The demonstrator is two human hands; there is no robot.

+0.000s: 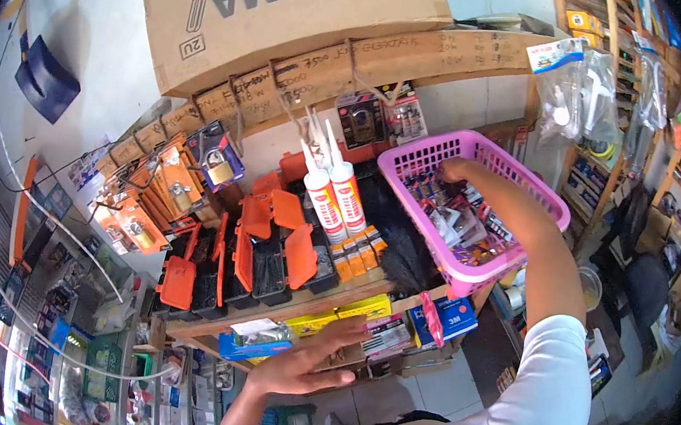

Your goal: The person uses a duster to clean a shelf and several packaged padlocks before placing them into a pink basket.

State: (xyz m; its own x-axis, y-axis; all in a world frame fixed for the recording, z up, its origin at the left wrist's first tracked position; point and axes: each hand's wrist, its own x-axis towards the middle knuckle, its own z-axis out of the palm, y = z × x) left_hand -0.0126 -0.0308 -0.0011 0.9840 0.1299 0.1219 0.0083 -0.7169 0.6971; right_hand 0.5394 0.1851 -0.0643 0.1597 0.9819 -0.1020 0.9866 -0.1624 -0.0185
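Crowded shop shelving is being viewed from above, with stock packed along a wooden shelf (pixel 323 298). Nearest, the left hand (pixel 304 362) is being held flat with fingers spread wide, gripping nothing, just off the shelf's front edge and beside the small packets (pixel 382 333) lying there. Farther along, toward the shelf's right end, a pink basket (pixel 474 206) is being carried at a tilt, its long axis running from the near right to the far left. The right hand (pixel 454 172) is being reached over its far rim and down among the small packaged goods (pixel 460 221) inside; whether anything is being pinched cannot be told, since the fingers are being hidden by the rim and the contents. The basket is thus lying up and to the right of the left hand, and the right hand is much the nearer. Beyond, two sealant tubes (pixel 334 195) are being kept upright beside orange cases (pixel 267 238), under a large cardboard box (pixel 295 17).
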